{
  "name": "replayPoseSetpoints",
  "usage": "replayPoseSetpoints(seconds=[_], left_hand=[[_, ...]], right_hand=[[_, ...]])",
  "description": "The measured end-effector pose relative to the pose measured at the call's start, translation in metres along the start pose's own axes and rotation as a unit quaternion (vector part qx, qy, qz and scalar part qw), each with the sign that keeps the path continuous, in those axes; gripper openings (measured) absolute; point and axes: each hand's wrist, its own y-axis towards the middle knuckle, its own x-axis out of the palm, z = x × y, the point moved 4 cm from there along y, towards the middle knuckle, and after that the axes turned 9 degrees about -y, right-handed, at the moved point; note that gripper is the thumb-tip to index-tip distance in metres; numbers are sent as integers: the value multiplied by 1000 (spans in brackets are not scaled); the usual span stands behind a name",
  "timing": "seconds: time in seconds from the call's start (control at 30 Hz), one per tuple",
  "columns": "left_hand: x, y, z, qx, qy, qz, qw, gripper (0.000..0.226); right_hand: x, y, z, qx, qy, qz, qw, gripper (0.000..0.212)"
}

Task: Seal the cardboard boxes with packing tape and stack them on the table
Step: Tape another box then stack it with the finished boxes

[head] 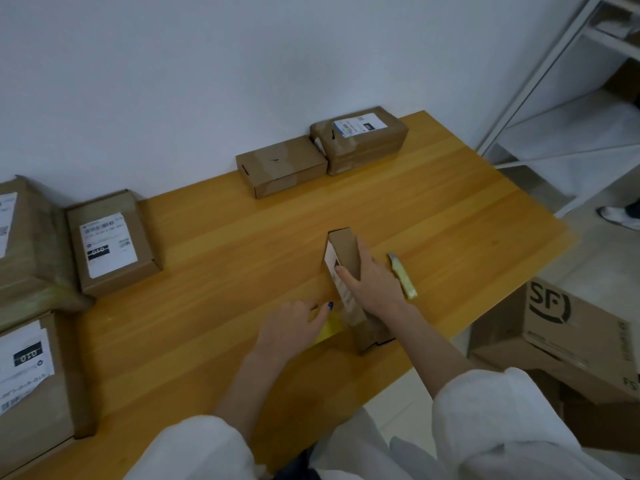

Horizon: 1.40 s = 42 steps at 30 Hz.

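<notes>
A narrow cardboard box point(343, 252) stands on its long edge near the front of the wooden table point(214, 271). My right hand point(370, 282) grips it from above, thumb on the labelled left face and fingers on the right face. Just left of the box, my left hand point(294, 329) holds a yellow tape roll point(329, 329), which is mostly hidden under the fingers. Clear tape seems to run from the roll onto the box's near end.
A yellow utility knife point(402, 276) lies right of the box. Two boxes point(282, 166) point(360, 138) sit against the wall. Several labelled boxes point(110, 242) fill the table's left side. An SF carton point(568, 337) and a white rack point(540, 109) stand to the right.
</notes>
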Motion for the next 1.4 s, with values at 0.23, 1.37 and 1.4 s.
replayPoseSetpoints(seconds=[0.23, 1.37, 1.4], left_hand=[[-14, -12, -9, 6, -266, -86, 960, 41], [-84, -83, -94, -195, -119, -129, 965, 51], [-85, -86, -101, -204, -56, -146, 967, 55]], right_hand=[[1, -2, -14, 26, -68, 32, 997, 70], [-6, -1, -1, 38, -70, 63, 995, 71], [-2, -1, -5, 26, -86, 67, 994, 71]])
